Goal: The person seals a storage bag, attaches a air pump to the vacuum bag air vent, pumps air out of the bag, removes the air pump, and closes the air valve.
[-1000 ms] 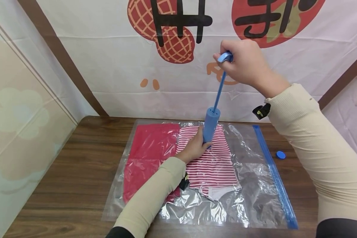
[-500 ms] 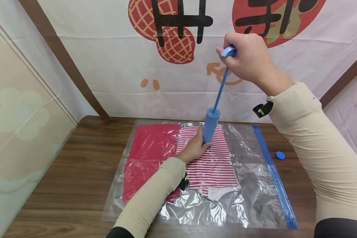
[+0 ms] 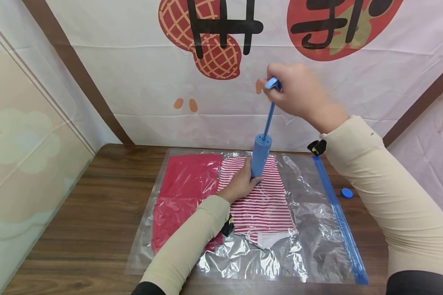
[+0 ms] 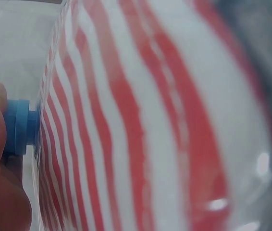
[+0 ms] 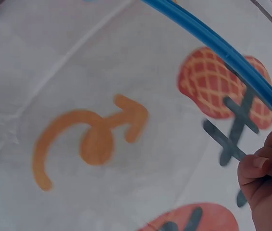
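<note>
A blue hand pump (image 3: pixel 261 155) stands nearly upright, leaning a little right, on a clear plastic storage bag (image 3: pixel 310 241). My left hand (image 3: pixel 241 183) grips the lower end of its barrel. Up by the backdrop, my right hand (image 3: pixel 299 89) is curled round the pump's handle (image 3: pixel 272 83), and part of the rod (image 3: pixel 268 121) shows out of the barrel. Inside the bag lie a folded red cloth (image 3: pixel 188 180) and a red-and-white striped garment (image 3: pixel 262 211). In the left wrist view, the pump's blue nozzle end (image 4: pixel 18 126) meets the bag over the stripes.
A blue zip strip (image 3: pixel 341 221) runs along the bag's right side. Beyond it, a small round blue cap (image 3: pixel 347 193) lies on the brown wooden table (image 3: pixel 77 229). A printed fabric backdrop (image 3: pixel 140 82) hangs directly behind the table.
My right hand first rose slightly with the handle, then came down and to the left, so less rod shows above the barrel. The left hand stays in place on the barrel.
</note>
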The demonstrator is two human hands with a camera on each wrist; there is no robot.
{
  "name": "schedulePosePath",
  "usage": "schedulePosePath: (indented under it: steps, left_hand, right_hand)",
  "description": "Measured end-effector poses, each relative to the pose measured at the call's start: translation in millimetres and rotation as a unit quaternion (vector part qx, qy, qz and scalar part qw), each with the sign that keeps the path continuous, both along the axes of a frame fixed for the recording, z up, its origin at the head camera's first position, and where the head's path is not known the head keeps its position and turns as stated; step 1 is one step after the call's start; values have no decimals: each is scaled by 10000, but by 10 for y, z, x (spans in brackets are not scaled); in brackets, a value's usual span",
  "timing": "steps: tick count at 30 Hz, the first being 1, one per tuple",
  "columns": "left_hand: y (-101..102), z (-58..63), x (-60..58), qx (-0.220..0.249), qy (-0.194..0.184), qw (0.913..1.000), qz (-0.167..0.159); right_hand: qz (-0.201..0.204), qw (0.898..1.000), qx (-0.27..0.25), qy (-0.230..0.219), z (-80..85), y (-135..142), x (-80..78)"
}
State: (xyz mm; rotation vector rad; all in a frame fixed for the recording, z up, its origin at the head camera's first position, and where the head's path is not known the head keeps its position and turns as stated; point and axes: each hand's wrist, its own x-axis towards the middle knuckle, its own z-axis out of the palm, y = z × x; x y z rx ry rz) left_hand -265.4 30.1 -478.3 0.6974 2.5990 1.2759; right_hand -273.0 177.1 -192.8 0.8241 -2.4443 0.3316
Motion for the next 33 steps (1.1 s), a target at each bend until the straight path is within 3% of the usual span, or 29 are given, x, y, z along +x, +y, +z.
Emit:
schedulePosePath:
  steps: [9, 21, 26, 33]
  left_hand:
    - [-7, -2, -4, 91, 117, 9999, -66]
    - [-19, -16, -20, 123, 403, 9990, -151]
    - [-11, -16, -12, 66, 436, 9989, -159]
    - [-7, -16, -5, 86, 463, 9988, -156]
  right_hand:
    - [332, 9970, 428, -550, -491, -28, -60]
    - [512, 9935, 427, -919, -991, 2, -79]
    - [596, 9941, 183, -888, -1109, 12, -46]
    - [607, 9954, -48, -739, -1151, 23, -37]
